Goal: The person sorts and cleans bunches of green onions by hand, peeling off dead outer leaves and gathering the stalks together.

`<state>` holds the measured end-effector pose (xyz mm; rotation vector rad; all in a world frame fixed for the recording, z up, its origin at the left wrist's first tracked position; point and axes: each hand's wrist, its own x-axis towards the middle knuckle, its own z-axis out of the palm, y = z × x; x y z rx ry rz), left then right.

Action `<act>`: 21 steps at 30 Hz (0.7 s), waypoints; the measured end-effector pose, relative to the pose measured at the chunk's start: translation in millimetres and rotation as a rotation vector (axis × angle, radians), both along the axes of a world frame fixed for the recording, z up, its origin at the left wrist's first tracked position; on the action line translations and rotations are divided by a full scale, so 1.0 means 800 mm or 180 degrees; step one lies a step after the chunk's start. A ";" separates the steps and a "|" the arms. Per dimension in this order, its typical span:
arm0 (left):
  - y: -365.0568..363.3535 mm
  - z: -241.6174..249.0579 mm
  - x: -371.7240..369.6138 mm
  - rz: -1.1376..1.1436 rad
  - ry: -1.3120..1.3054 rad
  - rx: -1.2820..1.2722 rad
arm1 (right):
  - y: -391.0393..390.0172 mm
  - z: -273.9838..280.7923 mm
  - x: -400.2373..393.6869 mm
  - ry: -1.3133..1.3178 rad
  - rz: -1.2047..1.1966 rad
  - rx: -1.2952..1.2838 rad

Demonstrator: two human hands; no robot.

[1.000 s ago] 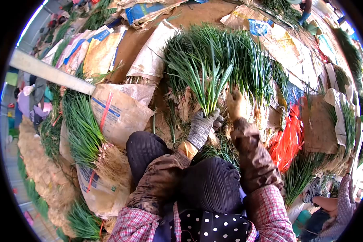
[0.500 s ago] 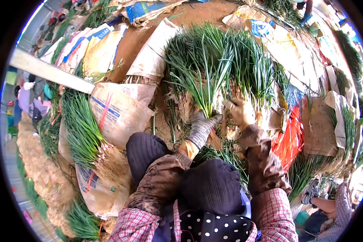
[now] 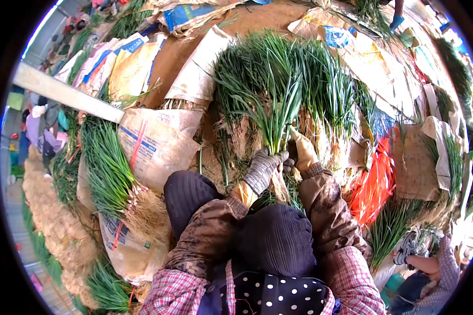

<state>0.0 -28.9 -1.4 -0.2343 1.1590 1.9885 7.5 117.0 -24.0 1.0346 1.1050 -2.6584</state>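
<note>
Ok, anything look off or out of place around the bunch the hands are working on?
Nothing stands out. The left hand grips a bunch of green onions upright by its base, the right hand pressed against it. The big pile of greens behind lies orderly, and the bundle on the sack looks intact.

Print on the sacks is too small and blurred to read

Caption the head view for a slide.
Gloved left hand grips a bunch of green chives; right hand touches its base.
</note>
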 end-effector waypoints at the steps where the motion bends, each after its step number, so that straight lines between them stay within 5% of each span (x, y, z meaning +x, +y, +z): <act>1: -0.001 0.002 -0.002 -0.0087 0.0032 -0.0054 | -0.007 0.009 -0.004 0.0130 -0.0184 -0.0017; 4: -0.004 0.005 -0.008 -0.0316 0.0324 -0.0662 | 0.003 -0.033 -0.004 0.0030 0.0177 0.0801; 6: -0.005 0.006 -0.008 -0.0483 0.0577 -0.1217 | -0.006 -0.049 0.004 -0.0283 0.0437 0.2489; 8: -0.005 0.004 -0.007 -0.0460 0.0468 -0.1199 | -0.012 -0.023 0.030 -0.0494 0.1598 0.4586; 11: -0.010 0.014 -0.012 -0.0335 0.0440 -0.0957 | -0.012 -0.067 0.084 -0.0842 0.2596 0.4789; 12: -0.018 0.028 -0.012 -0.0304 0.0773 -0.0303 | -0.015 -0.085 0.105 -0.1009 0.3023 0.4948; 14: -0.028 0.074 -0.016 -0.0233 0.1280 0.0261 | -0.010 -0.114 0.136 -0.0689 0.5118 0.4519; 16: -0.037 0.113 -0.020 0.0024 0.1496 0.0480 | -0.003 -0.104 0.154 -0.0035 0.5018 0.4226; 18: -0.048 0.129 -0.030 0.0221 0.1526 0.0724 | -0.023 -0.012 0.092 -0.0924 0.4931 0.4562; 21: -0.049 0.108 -0.041 0.0689 0.1431 0.0572 | 0.008 -0.040 0.030 0.0419 0.1884 0.5360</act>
